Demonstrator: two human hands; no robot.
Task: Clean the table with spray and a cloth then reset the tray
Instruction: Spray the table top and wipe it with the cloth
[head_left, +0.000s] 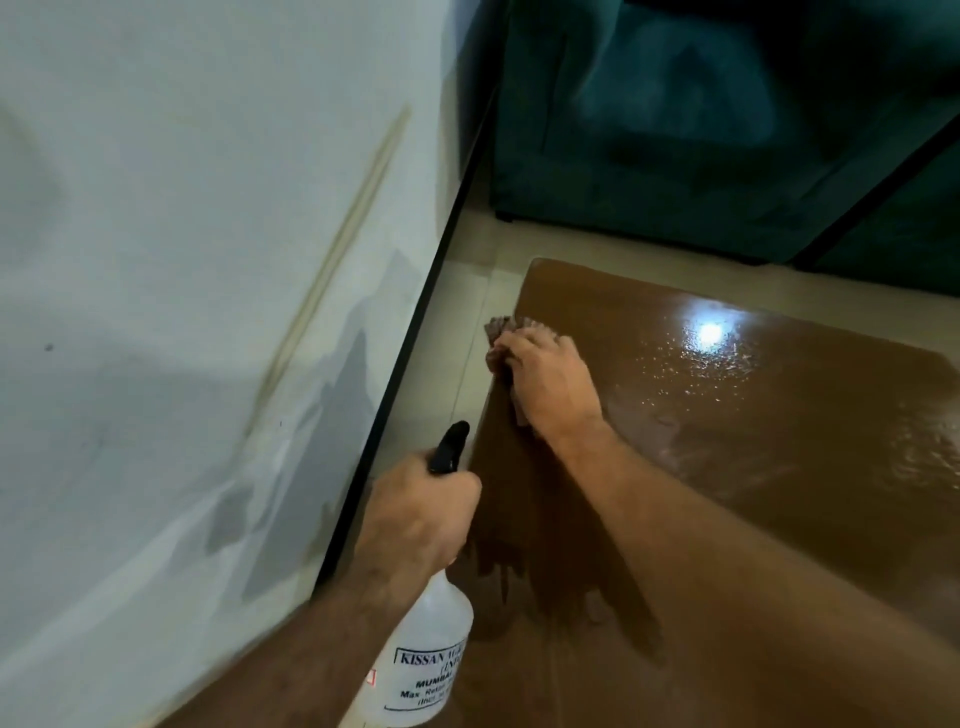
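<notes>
Now, for you, hand by hand:

Right hand: your right hand (545, 382) lies palm down at the far left corner of the tabletop (753, 467), fingers pointing toward the left edge and pressed flat onto the cloth (501, 332).

Cloth: brownish, bunched under your fingers, with a frayed bit poking out past the fingertips right at the left edge of the tabletop. How much of it sits under your palm cannot be told.

Left hand: your left hand (423, 512) is curled around the neck of the spray bottle (423, 644), just off the left edge of the tabletop, nearer to you than the cloth.

Spray bottle: translucent white body with a printed label, tilted, its black nozzle (451, 447) sticking up past your knuckles and pointing toward the far end. Whether a finger sits on the trigger cannot be told.

Tabletop: glossy brown, with a bright reflection of a light and scattered wet droplets toward the far right edge; smeared streaks show in the middle, to the right of your right wrist.

Wall: a pale wall (182, 260) with grey patches and a black skirting strip runs along your left.

Floor: beige tiles (467, 291) show between the wall and the tabletop's left edge.

Sofa: a dark teal sofa (701, 130) stands beyond the far edge.
</notes>
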